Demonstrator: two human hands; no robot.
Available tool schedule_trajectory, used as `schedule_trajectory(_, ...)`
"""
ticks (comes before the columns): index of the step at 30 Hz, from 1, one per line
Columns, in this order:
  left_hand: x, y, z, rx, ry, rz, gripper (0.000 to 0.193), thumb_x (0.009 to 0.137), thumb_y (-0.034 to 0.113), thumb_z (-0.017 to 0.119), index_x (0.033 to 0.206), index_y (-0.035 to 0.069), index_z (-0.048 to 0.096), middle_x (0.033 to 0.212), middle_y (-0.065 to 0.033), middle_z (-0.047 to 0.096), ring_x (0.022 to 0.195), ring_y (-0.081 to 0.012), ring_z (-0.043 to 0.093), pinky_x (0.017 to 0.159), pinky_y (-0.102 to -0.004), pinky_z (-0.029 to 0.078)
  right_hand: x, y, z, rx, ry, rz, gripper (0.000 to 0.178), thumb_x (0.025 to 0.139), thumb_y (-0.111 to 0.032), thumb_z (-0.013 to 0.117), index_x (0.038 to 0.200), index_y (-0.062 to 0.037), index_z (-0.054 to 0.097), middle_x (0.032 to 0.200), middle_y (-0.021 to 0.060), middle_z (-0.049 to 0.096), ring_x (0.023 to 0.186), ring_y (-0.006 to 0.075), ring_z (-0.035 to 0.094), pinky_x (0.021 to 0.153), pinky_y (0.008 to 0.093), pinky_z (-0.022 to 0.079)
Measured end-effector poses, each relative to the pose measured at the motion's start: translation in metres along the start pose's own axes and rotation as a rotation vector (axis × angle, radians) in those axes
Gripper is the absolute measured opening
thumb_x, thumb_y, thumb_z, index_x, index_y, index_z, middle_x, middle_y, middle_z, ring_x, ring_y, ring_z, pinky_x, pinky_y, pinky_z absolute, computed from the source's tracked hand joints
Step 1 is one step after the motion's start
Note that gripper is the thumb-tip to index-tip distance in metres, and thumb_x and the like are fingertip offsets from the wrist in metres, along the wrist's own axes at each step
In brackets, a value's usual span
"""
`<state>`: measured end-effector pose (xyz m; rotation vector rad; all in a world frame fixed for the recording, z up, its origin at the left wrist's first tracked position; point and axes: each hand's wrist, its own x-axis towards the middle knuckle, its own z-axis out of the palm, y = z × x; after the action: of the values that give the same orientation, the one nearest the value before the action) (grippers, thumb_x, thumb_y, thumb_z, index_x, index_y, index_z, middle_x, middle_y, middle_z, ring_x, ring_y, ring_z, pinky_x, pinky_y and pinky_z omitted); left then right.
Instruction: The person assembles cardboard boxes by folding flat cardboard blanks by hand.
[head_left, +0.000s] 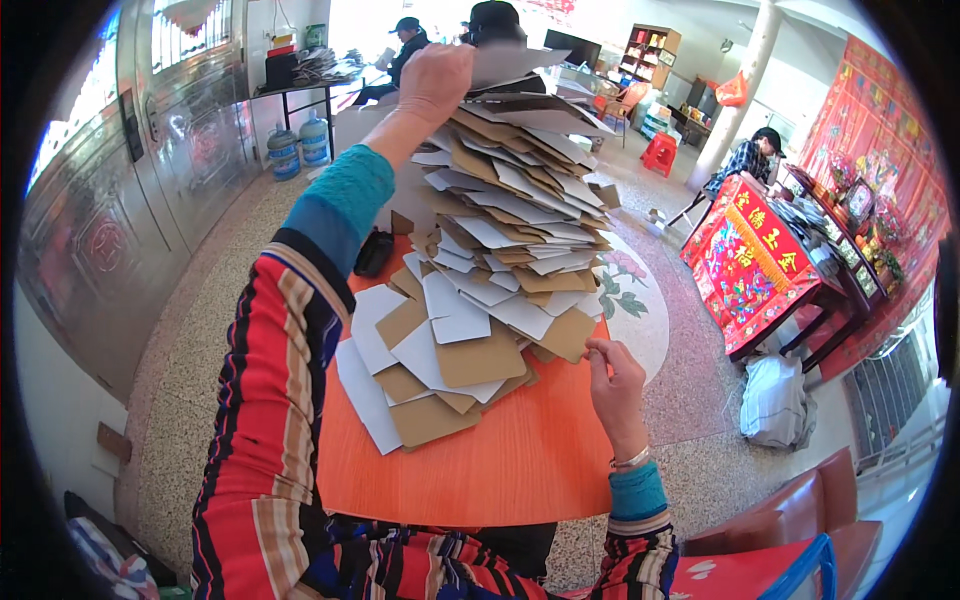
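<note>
A tall, leaning pile of flat cards, white on one side and brown on the other, stands on an orange table. Its lower cards fan out toward me, with a brown card facing up among white ones. Up at the top of the pile, my left hand is closed on a greyish-white card, its fingertips partly hidden. Beside the pile's lower right edge, my right hand has its fingers curled together next to a brown corner. Whether anything is pinched there, I cannot tell.
A small black object lies at the table's left edge. Water jugs stand by the metal doors. Several people sit at work farther off. To the right are a red-draped table, a white bag and a brown chair.
</note>
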<state>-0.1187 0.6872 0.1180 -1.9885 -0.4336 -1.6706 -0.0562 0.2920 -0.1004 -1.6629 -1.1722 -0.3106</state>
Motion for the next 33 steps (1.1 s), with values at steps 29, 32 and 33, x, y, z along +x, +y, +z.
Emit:
schedule_trajectory(29,-0.237,0.115,-0.299,-1.505,-0.366,-1.438,0.018,0.091,0.006,0.059,0.105,-0.004,0.065,0.085,-0.0021,0.063,0.071,-0.0069,0.051,0.063,-0.0186,0.041,-0.054,-0.111,-0.022,0.195,-0.057,0.316,0.043,0.078,0.0,0.067,0.119,-0.0018,0.056,0.106,0.0104,0.061,0.098,0.0198,0.058,0.098,0.0331,0.044)
schedule_trajectory(32,-0.244,0.128,-0.295,-1.485,-0.406,-1.492,0.017,0.091,0.006,0.059,0.103,-0.003,0.065,0.084,-0.0018,0.063,0.07,-0.007,0.051,0.063,-0.0187,0.041,-0.066,-0.099,-0.035,0.21,-0.007,0.418,0.035,0.077,0.0,0.067,0.111,-0.0021,0.058,0.1,0.0085,0.062,0.096,0.0178,0.058,0.102,0.0356,0.04)
schedule_trajectory(33,-0.245,0.131,-0.295,-1.474,-0.417,-1.504,0.017,0.091,0.006,0.059,0.103,-0.003,0.065,0.084,-0.0018,0.063,0.07,-0.007,0.051,0.063,-0.0187,0.041,-0.067,-0.097,-0.038,0.177,0.02,0.371,0.03,0.076,0.0,0.067,0.104,-0.0029,0.059,0.095,0.0073,0.063,0.095,0.0174,0.059,0.104,0.0375,0.038)
